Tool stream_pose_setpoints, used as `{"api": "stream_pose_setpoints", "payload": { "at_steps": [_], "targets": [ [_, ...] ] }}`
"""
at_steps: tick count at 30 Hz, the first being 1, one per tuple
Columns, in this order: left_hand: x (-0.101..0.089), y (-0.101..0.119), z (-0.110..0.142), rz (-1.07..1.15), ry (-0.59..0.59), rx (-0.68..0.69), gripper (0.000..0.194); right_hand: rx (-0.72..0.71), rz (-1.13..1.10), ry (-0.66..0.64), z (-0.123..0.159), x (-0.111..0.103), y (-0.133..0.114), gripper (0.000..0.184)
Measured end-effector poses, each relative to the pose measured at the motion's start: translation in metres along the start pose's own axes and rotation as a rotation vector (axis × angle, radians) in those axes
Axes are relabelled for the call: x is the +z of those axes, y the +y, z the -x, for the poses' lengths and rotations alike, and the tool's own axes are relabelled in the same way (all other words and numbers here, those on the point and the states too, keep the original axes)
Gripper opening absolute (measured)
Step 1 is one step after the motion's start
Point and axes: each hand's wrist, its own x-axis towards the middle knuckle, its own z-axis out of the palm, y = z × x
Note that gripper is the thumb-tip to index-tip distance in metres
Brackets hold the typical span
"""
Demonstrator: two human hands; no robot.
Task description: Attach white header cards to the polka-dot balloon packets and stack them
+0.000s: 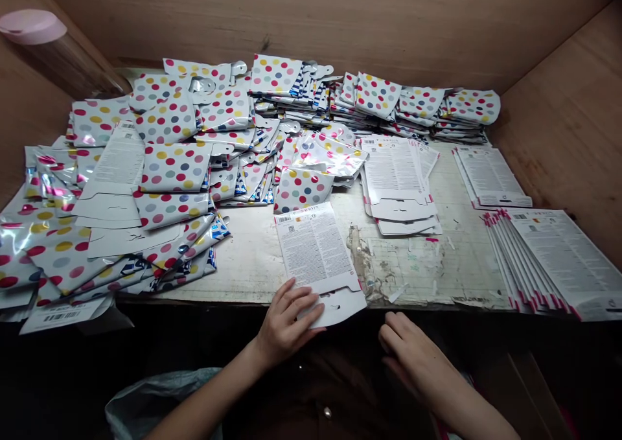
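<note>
A white printed card packet (318, 252) with small text and a hang-hole flap lies at the table's front edge, its flap end jutting toward me. My left hand (291, 320) grips that flap end, fingers on top and thumb out of sight. To the right, just off the table edge, is my right hand (408, 349) with its fingers curled in. Whatever those fingers hold, if anything, is hidden. Behind the packet sits a polka-dot foil pouch (304, 188). Further right lies a small stack of similar card packets (393, 174).
Polka-dot pouches (172, 168) are heaped across the left, and stacked pouches (379, 95) line the back panel. Fanned card packets (558, 258) lie at the right edge, another stack (493, 175) behind them. A pink-lidded bottle (58, 57) stands back left. The worn tabletop (461, 252) has paper scraps.
</note>
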Motion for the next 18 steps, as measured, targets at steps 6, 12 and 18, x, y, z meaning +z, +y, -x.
{"api": "stream_pose_setpoints", "payload": {
  "at_steps": [6,12,18],
  "targets": [
    [-0.018,0.002,-0.003,0.019,-0.015,-0.229,0.018,-0.273,-0.193,0.230,-0.074,0.012,-0.013,0.022],
    [-0.024,0.009,-0.017,-0.137,0.031,-0.594,0.028,-0.018,-0.421,0.417,-0.102,0.036,-0.017,0.010],
    [-0.027,0.008,-0.024,-0.360,-0.027,-0.833,0.035,-0.086,-0.022,0.553,-0.090,0.044,-0.025,0.022]
  ]
}}
